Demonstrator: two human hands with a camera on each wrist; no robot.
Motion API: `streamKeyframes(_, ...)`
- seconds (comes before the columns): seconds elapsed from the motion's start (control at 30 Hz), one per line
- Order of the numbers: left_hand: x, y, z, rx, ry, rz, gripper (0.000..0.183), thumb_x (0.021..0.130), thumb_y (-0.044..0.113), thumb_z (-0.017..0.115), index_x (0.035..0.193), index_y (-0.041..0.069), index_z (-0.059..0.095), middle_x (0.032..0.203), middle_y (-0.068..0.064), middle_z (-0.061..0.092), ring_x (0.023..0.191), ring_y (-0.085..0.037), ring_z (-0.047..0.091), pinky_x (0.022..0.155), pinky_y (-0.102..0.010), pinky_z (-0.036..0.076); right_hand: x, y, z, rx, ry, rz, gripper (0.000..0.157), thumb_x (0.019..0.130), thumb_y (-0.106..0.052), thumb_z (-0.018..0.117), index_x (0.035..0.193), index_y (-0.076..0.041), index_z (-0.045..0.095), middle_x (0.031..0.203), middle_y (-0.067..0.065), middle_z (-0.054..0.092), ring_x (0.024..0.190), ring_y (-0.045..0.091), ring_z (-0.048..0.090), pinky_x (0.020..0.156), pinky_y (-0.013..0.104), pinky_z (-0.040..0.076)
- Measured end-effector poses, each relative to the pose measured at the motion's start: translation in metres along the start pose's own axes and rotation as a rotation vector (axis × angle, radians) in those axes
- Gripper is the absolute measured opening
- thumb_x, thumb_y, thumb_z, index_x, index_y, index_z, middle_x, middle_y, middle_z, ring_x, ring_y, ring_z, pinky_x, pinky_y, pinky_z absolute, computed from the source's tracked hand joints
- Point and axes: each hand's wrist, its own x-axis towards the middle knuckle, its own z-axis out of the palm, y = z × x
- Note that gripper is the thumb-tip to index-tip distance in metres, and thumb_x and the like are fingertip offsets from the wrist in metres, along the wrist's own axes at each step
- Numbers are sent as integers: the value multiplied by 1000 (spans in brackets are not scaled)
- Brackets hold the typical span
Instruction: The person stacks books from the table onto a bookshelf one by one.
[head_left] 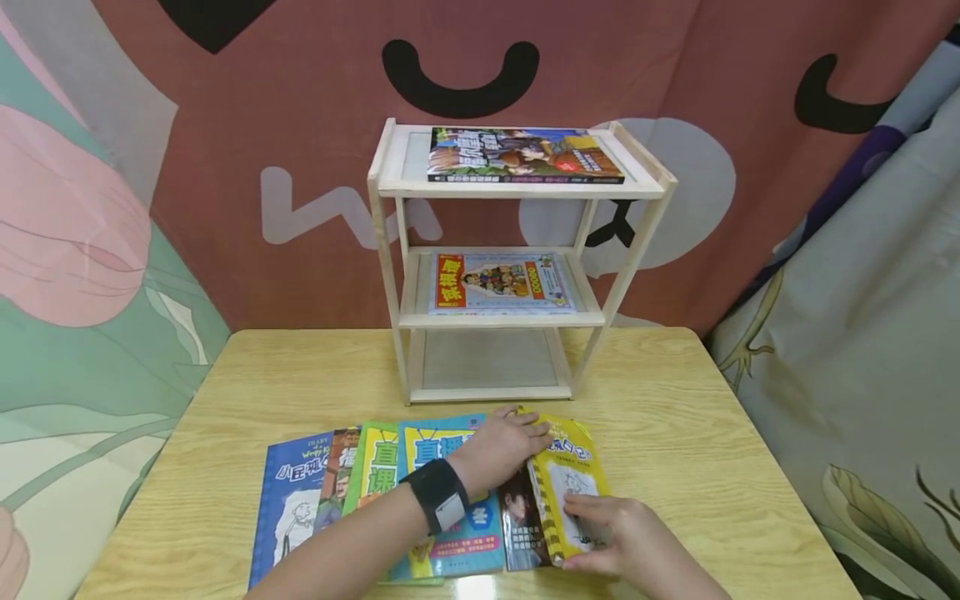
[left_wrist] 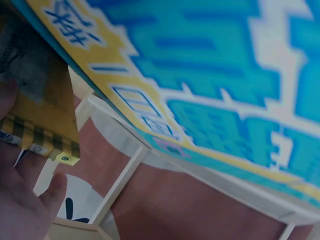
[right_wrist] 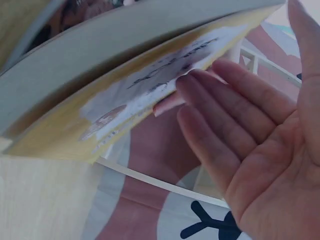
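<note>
Leftmost in the fanned row is a blue book [head_left: 270, 517], then a brown-covered book [head_left: 330, 496], a green-edged book [head_left: 372, 458] and a light-blue book [head_left: 465, 554]. A dark-covered book [head_left: 525, 546] lies partly under a yellow book [head_left: 566, 467] with a striped spine. My left hand [head_left: 498, 450] grips the yellow book near the top of its spine; in the left wrist view its striped spine [left_wrist: 42, 142] is beside the fingers. My right hand [head_left: 618, 533] rests against the lower right of the yellow book, fingers fairly straight in the right wrist view.
Behind the books stands a wooden three-tier rack [head_left: 525, 192]. Its top shelf bears a colourful book [head_left: 525, 156], its middle shelf a white and red book [head_left: 502, 283]. The wood-grain table [head_left: 675, 400] has patterned cloth [head_left: 300, 275] behind it and at both sides.
</note>
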Motion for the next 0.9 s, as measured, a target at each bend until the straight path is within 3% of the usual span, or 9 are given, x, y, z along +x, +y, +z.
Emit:
streamKeyframes(0.23,-4,3,-5,112,74,-19,48,83,19,68,128,26,57,130,6,53,118,-15,48,104,-44,29,1,-6,-5,-77,-3,72,79,69,-66,60,113,0,66,112,9,64,99,23,60,79,39,51)
streamKeyframes(0.37,-9,6,-11,123,135,-32,43,83,25,69,125,23,60,125,3,58,113,-17,51,99,-42,34,1,-11,-9,-103,-7,107,79,71,-64,60,114,2,65,113,13,63,101,26,59,81,41,50)
streamKeyframes(0.6,-19,9,-21,69,295,-71,28,80,31,71,108,23,69,103,6,67,86,-11,53,73,-28,38,1,-16,-20,-136,20,174,74,76,-64,57,118,-3,63,108,13,65,92,20,62,69,33,54)
streamKeyframes(0.73,-22,10,-25,65,378,-72,21,80,33,71,98,23,72,92,9,69,74,-9,47,64,-25,34,3,-15,-22,-161,43,223,61,77,-45,70,122,-5,61,107,9,65,88,16,63,66,29,53)
streamKeyframes(0.9,-26,13,-35,78,459,-37,13,81,29,70,92,22,72,92,7,69,75,-10,49,62,-23,34,7,-13,-22,-210,48,260,55,72,-28,77,122,-9,62,104,4,66,83,8,61,64,24,52)
